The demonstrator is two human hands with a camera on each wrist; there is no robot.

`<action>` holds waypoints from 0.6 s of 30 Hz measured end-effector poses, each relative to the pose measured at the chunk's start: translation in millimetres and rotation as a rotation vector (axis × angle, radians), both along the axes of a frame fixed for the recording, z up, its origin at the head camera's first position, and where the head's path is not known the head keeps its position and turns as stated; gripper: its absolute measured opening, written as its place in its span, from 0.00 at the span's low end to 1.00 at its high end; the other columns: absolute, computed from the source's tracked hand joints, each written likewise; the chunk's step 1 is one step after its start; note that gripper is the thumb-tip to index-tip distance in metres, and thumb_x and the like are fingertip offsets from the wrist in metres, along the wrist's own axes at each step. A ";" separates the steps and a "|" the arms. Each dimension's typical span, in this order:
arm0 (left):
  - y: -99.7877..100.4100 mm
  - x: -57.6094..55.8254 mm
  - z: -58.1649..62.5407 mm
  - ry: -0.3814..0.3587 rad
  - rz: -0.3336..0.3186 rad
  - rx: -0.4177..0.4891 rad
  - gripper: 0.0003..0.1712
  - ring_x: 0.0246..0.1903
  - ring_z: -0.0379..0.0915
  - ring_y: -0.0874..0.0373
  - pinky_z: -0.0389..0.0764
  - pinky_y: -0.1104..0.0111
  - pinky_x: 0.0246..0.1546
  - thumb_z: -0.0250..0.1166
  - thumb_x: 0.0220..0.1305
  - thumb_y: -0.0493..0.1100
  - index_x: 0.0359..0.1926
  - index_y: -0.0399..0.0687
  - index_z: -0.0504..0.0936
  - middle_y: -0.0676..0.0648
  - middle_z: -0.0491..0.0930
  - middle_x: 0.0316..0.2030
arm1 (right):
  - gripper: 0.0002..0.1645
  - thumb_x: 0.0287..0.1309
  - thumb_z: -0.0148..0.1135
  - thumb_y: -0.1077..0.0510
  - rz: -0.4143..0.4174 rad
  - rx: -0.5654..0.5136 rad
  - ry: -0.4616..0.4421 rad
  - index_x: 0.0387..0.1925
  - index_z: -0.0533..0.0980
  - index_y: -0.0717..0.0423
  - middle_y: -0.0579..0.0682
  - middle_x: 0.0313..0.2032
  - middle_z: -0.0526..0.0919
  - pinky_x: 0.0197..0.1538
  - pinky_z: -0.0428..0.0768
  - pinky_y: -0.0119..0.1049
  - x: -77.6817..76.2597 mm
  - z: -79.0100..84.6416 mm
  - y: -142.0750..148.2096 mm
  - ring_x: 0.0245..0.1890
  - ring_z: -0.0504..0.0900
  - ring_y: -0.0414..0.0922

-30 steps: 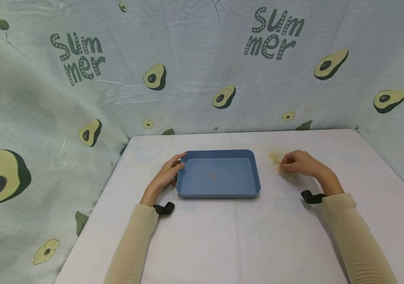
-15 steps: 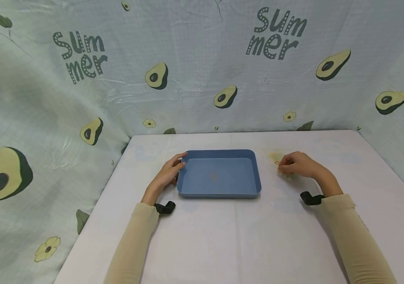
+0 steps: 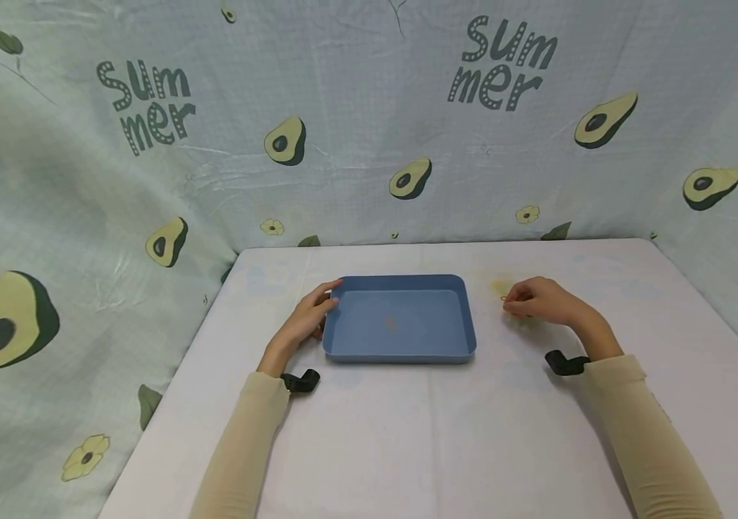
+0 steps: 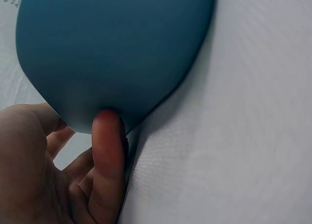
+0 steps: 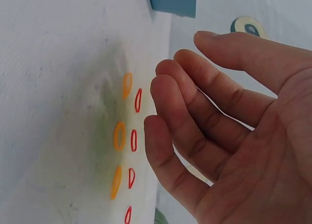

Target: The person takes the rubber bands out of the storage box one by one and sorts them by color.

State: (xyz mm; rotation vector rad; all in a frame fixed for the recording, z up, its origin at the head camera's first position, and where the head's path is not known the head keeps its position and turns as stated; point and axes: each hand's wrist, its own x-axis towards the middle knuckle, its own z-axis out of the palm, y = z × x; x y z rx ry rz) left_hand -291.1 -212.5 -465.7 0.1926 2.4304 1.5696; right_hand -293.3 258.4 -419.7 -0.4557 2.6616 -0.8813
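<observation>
A blue rectangular tray (image 3: 401, 339) lies on the table, with a faint orange-brown mark near the middle of its floor. My left hand (image 3: 306, 317) grips the tray's left side, thumb over the rim; in the left wrist view a finger (image 4: 108, 155) presses the outer wall. To the right of the tray, my right hand (image 3: 544, 299) hovers low over the cloth, fingers loosely bent. The right wrist view shows thin orange loops (image 5: 119, 136) and red loops (image 5: 133, 140), like small rubber bands, lying beside its fingertips. Between thumb and fingers I see nothing held.
A white cloth covers the table (image 3: 369, 447). Behind it and along both sides hangs a pale curtain (image 3: 343, 194) printed with avocados and lettering. Each wrist wears a small black camera mount (image 3: 566, 362).
My right hand has shifted slightly left, covering more of the loop by its fingertips. The left hand and the tray stay in place.
</observation>
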 end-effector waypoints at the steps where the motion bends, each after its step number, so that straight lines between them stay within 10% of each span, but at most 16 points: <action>1: 0.1 -0.1 0.5 -0.005 -0.003 0.002 0.27 0.21 0.61 0.55 0.68 0.67 0.14 0.51 0.73 0.53 0.71 0.73 0.60 0.44 0.64 0.67 | 0.14 0.63 0.61 0.53 0.003 -0.002 0.003 0.40 0.80 0.61 0.51 0.29 0.81 0.33 0.73 0.36 0.3 0.5 -0.7 0.30 0.74 0.44; 11: 7.5 14.4 27.8 -0.031 -0.027 0.006 0.29 0.22 0.62 0.55 0.70 0.66 0.16 0.50 0.75 0.46 0.74 0.59 0.58 0.38 0.63 0.68 | 0.12 0.62 0.62 0.52 0.044 -0.025 0.050 0.39 0.81 0.58 0.49 0.28 0.80 0.34 0.74 0.36 2.9 4.8 -11.0 0.30 0.74 0.43; 18: 3.1 4.4 11.0 -0.021 -0.013 0.017 0.28 0.21 0.62 0.55 0.69 0.66 0.14 0.51 0.74 0.50 0.72 0.67 0.60 0.41 0.65 0.67 | 0.10 0.61 0.63 0.54 0.074 -0.044 0.061 0.39 0.81 0.57 0.50 0.32 0.83 0.36 0.75 0.37 2.4 4.1 -18.7 0.31 0.78 0.43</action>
